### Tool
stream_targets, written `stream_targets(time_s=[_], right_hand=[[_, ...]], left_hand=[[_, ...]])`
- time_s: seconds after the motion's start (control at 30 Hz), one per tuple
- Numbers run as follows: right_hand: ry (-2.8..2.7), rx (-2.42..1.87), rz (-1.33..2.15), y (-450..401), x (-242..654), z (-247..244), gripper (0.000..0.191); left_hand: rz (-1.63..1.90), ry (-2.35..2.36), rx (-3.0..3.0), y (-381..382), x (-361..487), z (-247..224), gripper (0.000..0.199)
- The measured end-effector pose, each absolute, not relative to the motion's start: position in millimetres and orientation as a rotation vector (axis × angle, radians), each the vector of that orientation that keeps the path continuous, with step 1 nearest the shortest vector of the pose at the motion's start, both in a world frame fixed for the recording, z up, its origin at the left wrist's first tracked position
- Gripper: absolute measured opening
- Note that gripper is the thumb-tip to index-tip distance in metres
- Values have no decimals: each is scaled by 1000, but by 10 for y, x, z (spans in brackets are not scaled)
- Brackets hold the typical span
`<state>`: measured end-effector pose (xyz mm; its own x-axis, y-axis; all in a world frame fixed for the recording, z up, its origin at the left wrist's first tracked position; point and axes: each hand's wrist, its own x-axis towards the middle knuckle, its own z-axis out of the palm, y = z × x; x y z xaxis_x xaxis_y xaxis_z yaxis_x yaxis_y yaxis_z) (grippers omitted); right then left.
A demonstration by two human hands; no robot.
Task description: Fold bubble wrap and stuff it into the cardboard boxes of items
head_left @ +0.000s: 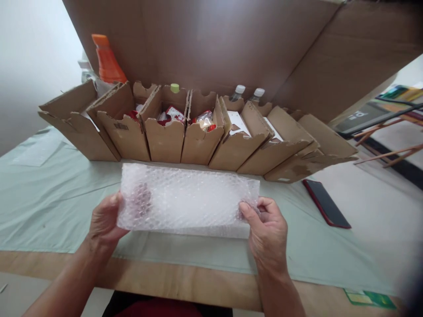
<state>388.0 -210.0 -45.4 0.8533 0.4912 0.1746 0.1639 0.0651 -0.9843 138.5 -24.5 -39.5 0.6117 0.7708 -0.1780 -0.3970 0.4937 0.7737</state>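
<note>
A wide, clear sheet of bubble wrap stretches between my two hands above the green cloth, near the table's front edge. My left hand grips its left end, thumb in front and fingers behind, dimly visible through the plastic. At the right end, my right hand pinches the wrap between thumb and fingers. The sheet looks folded over, since a second layer shows along its lower edge. Something white lies behind or inside the middle, and I cannot tell which.
Several open cardboard bins stand in a row beyond the wrap, some holding red packets or white cards. An orange bottle rises behind them at left. A dark phone lies at right. Tall cardboard walls the back.
</note>
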Motion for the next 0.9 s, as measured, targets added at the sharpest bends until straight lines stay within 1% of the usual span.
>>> stream_targets(time_s=[0.1,0.2,0.27,0.33,0.4,0.5,0.57,0.6,0.67,0.73,0.8,0.9], right_hand=[[-597,-1621,115,-2102,4021,-469,32],[-712,-1767,-95,-2060,4217,-612,28],[-831,-1934,-177,-2023,4340,-776,25],[-931,-2108,-209,-2008,4433,-952,22],[-1000,-2217,-248,-2026,4492,-1081,24],[-1089,-2298,-408,-2095,4528,-1072,38],[-1163,-2286,-537,-2121,4517,-885,46],[-1212,-2235,-567,-2112,4501,-735,47],[-1354,-2081,-557,-2022,4453,-351,41],[-1517,-1928,-517,-1805,4413,81,32],[-1647,-1826,-500,-1452,4428,468,27],[-1817,-1807,-395,-745,4601,830,24]], left_hand=[[779,667,891,-106,1464,-346,67],[848,814,1118,31,1553,-436,69],[840,953,1374,116,1568,-583,66],[753,1140,1716,188,1530,-749,58],[682,1318,2031,232,1463,-866,52],[781,1368,2304,187,1406,-887,56],[929,1235,2393,57,1444,-832,56],[981,1122,2424,-34,1485,-805,55],[956,854,2469,-237,1594,-785,54],[752,618,2488,-424,1703,-828,57],[498,488,2462,-553,1776,-919,59],[310,432,2384,-618,1810,-1048,59]])
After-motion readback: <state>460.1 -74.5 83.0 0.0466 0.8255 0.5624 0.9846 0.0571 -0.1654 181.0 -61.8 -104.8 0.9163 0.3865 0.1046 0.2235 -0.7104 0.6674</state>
